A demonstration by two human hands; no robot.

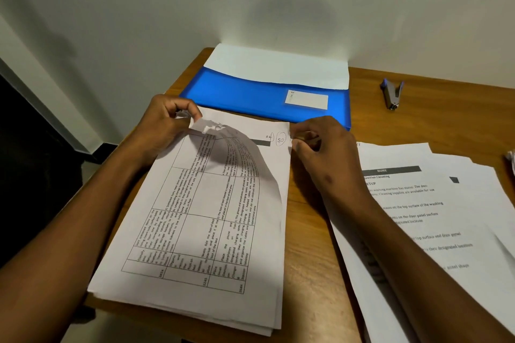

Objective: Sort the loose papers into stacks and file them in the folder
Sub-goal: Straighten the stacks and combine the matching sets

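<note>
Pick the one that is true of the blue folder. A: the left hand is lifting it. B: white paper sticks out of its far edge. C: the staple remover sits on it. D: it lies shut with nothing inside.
B: white paper sticks out beyond the far edge of the blue folder.

The room is dim, with light falling from above and behind the camera. A bright glow sits on the wall just over the blue folder. The curled top sheet throws a dark shadow across the page beneath. Soft shadows blotch the wall. Wide-angle distortion bends the tabletop edges, and text at the right edge blurs.
</note>
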